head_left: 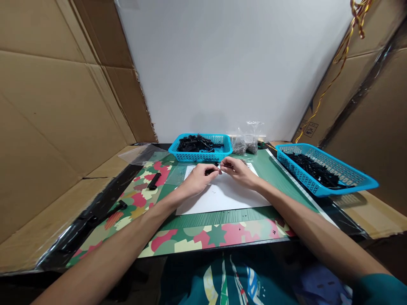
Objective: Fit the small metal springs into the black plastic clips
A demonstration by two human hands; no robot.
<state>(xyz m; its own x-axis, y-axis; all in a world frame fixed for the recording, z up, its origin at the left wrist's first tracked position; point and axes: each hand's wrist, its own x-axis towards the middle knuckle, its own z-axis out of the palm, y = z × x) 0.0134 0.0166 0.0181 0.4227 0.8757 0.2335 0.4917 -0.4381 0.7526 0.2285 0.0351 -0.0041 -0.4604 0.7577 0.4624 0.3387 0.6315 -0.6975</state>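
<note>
Over a white sheet [219, 197], both hands meet near its far edge. My left hand [199, 178] is closed around a small dark part [209, 172], mostly hidden by its fingers. Close beside it, my right hand [238, 170] is pinched, thumb and fingertips together; whatever it holds is too small to name. A few tiny specks lie on the paper below the hands. Just behind them stands a blue basket [200, 157] heaped with black plastic parts [197, 143].
At the right sits a second blue basket [359, 177] of thin black pieces [314, 169]. Clear bags [246, 144] of small bits stand at the back. Black parts [154, 181] lie on the patterned mat at the left. Cardboard walls [47, 84] flank the table, and a yellow wire [321, 101] hangs right.
</note>
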